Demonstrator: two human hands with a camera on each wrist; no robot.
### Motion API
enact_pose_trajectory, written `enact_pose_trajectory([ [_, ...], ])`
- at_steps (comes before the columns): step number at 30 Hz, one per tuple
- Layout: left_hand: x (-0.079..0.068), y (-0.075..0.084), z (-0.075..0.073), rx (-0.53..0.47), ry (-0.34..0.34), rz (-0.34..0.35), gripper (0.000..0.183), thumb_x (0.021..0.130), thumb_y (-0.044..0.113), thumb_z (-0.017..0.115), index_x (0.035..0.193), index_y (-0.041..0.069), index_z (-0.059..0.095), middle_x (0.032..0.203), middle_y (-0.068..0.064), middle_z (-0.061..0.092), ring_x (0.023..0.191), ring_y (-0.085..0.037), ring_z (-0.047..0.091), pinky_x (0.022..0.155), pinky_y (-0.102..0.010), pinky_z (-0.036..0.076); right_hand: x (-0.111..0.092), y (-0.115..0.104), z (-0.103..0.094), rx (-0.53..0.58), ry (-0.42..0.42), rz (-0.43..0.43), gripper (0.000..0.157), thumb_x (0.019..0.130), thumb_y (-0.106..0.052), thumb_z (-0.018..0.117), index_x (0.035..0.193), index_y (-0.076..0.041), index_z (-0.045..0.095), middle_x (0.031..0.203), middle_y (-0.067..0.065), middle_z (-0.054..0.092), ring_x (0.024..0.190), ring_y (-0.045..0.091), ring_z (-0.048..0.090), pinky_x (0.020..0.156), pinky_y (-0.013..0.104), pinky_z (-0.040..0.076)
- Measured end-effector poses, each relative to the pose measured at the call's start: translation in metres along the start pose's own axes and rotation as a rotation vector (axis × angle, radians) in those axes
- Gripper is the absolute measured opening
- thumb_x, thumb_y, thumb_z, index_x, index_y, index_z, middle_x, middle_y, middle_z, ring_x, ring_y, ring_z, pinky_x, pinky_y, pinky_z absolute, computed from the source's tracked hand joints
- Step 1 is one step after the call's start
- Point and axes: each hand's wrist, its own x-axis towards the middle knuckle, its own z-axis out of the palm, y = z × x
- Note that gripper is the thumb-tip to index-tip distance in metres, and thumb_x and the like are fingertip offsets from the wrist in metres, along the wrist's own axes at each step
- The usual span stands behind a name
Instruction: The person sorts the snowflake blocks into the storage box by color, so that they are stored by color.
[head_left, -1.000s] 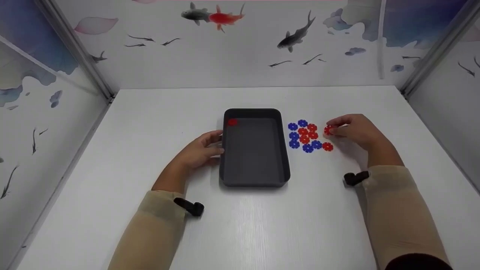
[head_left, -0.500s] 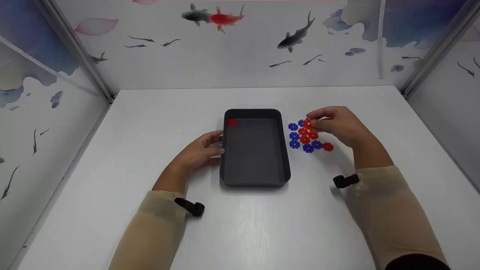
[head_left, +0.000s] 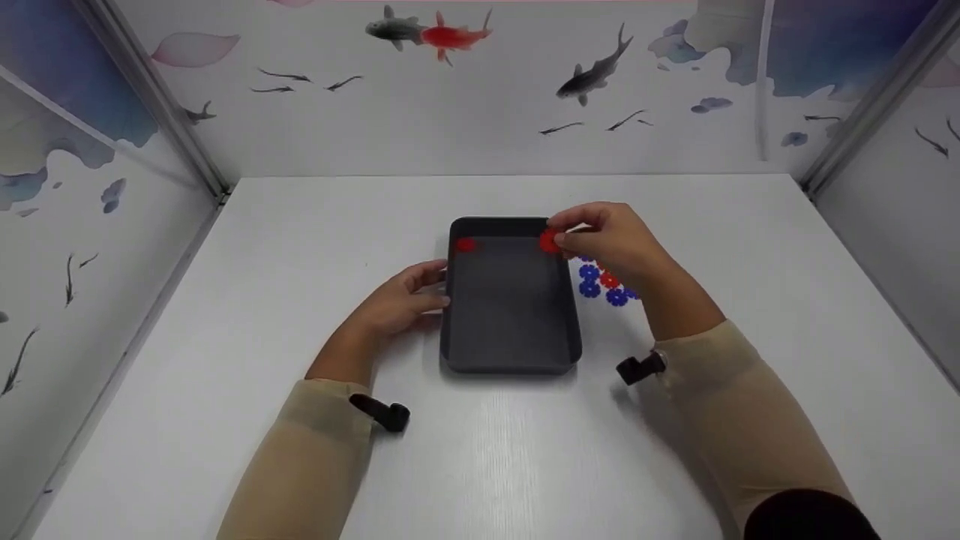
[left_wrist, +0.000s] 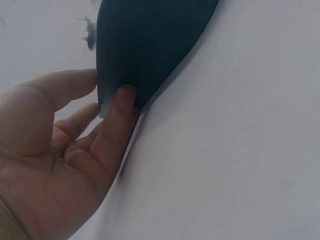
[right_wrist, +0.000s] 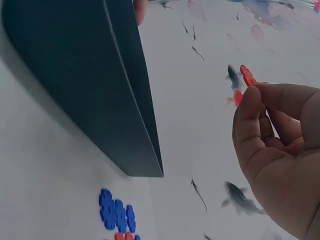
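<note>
A dark grey rectangular tray (head_left: 510, 307) lies on the white table. My left hand (head_left: 397, 301) rests against its left side; in the left wrist view, the fingertips (left_wrist: 126, 95) touch the outer wall. Over the tray's far right corner, my right hand (head_left: 611, 236) pinches a red flower-shaped plastic disc (head_left: 550, 241) between thumb and fingers. That disc (right_wrist: 247, 75) stands up edge-on from the fingertips in the right wrist view. Another red disc (head_left: 466, 245) is in the far left corner of the tray.
Right of the tray lie several blue discs (head_left: 589, 289) and red discs (head_left: 609, 279), partly hidden by my right hand and wrist. Printed panels with fish enclose the table (head_left: 315, 225) at the back and sides.
My right hand has carried the red disc leftward, from right of the loose discs, across them, to above the tray's far right corner. My left hand stays at the tray.
</note>
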Motion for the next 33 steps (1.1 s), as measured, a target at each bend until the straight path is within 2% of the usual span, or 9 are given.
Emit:
enact_pose_trajectory([
  [3,0.000,0.000,0.001,-0.009,-0.005,-0.003,0.072,0.098,0.004,0.073,0.162,0.022,0.046,0.166,-0.003,0.048,0.145,-0.025,0.057,0.113,-0.045,0.055,0.012,-0.009,0.012,0.070,0.004,-0.002,0.024,0.102,-0.014,0.073,0.125,-0.015,0.077,0.130,0.009,0.070,0.115,0.034,0.073,0.097,0.030,0.063],
  [9,-0.001,0.000,-0.001,-0.013,-0.020,-0.005,0.072,0.099,0.005,0.071,0.163,0.023,0.044,0.167,-0.003,0.045,0.146,-0.025,0.056,0.111,-0.043,0.057,0.042,-0.022,0.036,0.181,0.013,-0.016,0.026,0.099,-0.013,0.076,0.126,-0.011,0.078,0.124,0.009,0.074,0.105,0.025,0.074,0.096,0.033,0.064],
  [12,0.000,0.000,-0.001,-0.021,-0.031,-0.006,0.073,0.100,0.004,0.070,0.164,0.022,0.042,0.168,-0.003,0.043,0.148,-0.026,0.054,0.111,-0.043,0.057,0.058,-0.023,0.047,0.260,0.009,-0.016,0.029,0.097,-0.010,0.077,0.126,-0.008,0.077,0.120,0.008,0.075,0.099,0.020,0.074,0.089,0.028,0.064],
  [15,0.000,0.000,-0.001,-0.027,-0.027,-0.012,0.073,0.099,0.004,0.071,0.164,0.023,0.043,0.169,-0.003,0.044,0.147,-0.026,0.055,0.111,-0.043,0.057,0.073,-0.020,0.055,0.325,0.009,0.003,0.028,0.097,-0.008,0.077,0.125,-0.008,0.077,0.119,0.008,0.074,0.098,0.020,0.074,0.089,0.028,0.064],
  [23,0.001,-0.001,0.000,-0.029,-0.031,0.007,0.072,0.099,0.005,0.071,0.164,0.021,0.043,0.169,-0.006,0.044,0.148,-0.028,0.054,0.112,-0.045,0.056,0.094,-0.004,0.071,0.311,0.046,0.061,0.025,0.103,-0.012,0.069,0.127,-0.014,0.076,0.122,0.009,0.073,0.101,0.022,0.068,0.093,0.031,0.060],
  [28,0.002,0.000,-0.001,-0.031,-0.040,0.023,0.073,0.100,0.004,0.069,0.165,0.019,0.041,0.169,-0.007,0.044,0.148,-0.029,0.054,0.113,-0.047,0.055,0.101,0.004,0.082,0.311,0.086,0.084,0.027,0.103,-0.012,0.068,0.129,-0.011,0.075,0.115,0.008,0.072,0.091,0.019,0.066,0.092,0.034,0.060],
  [33,0.001,0.000,-0.001,-0.012,-0.036,0.015,0.073,0.100,0.005,0.070,0.165,0.020,0.041,0.170,-0.006,0.043,0.149,-0.028,0.053,0.114,-0.047,0.054,0.107,0.017,0.092,0.274,0.080,0.094,0.032,0.102,-0.013,0.071,0.133,-0.005,0.072,0.111,0.005,0.071,0.089,0.016,0.068,0.092,0.034,0.062],
])
